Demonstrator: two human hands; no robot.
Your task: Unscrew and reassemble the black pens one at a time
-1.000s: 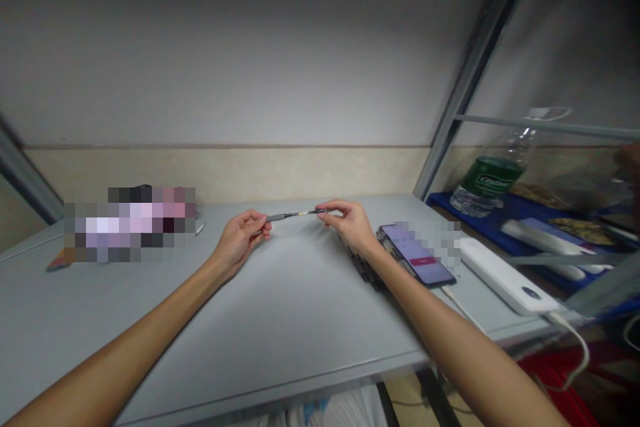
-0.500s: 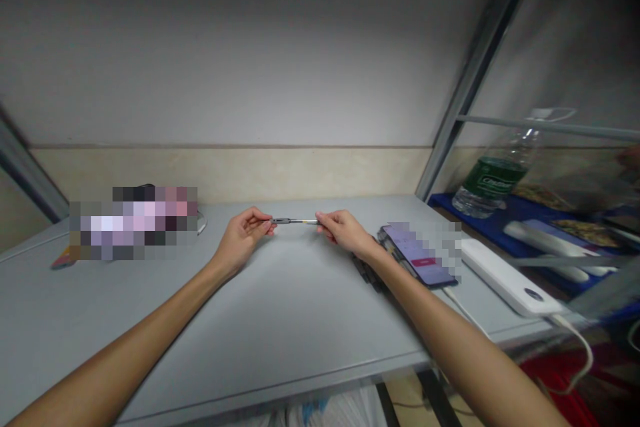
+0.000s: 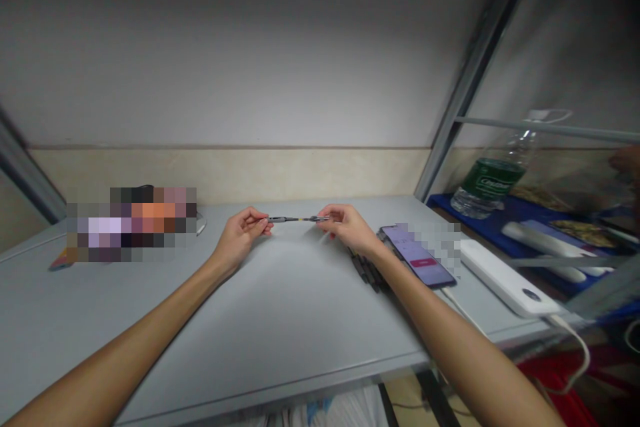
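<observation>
A slim dark-grey pen (image 3: 286, 219) with a small yellowish band near its middle is held level above the desk. The thumb and fingers of my left hand (image 3: 243, 232) pinch its left end. At the other end, my right hand (image 3: 345, 225) is closed with its fingertips around the pen's right part, which shows past the fingers. Fine detail of the pen is too small to make out. Several dark pen-like sticks (image 3: 369, 273) lie on the desk beside my right forearm, partly covered by it.
On the grey desk (image 3: 260, 347), a phone (image 3: 420, 257) and a white power bank (image 3: 505, 277) with a cable lie to the right. A green-labelled water bottle (image 3: 493, 177) stands on the blue surface beyond the metal frame. Blurred-out items (image 3: 135, 223) sit at the left.
My right hand has shifted slightly right and its grip has altered, so a darker right part of the pen now shows. My left hand has moved a little left.
</observation>
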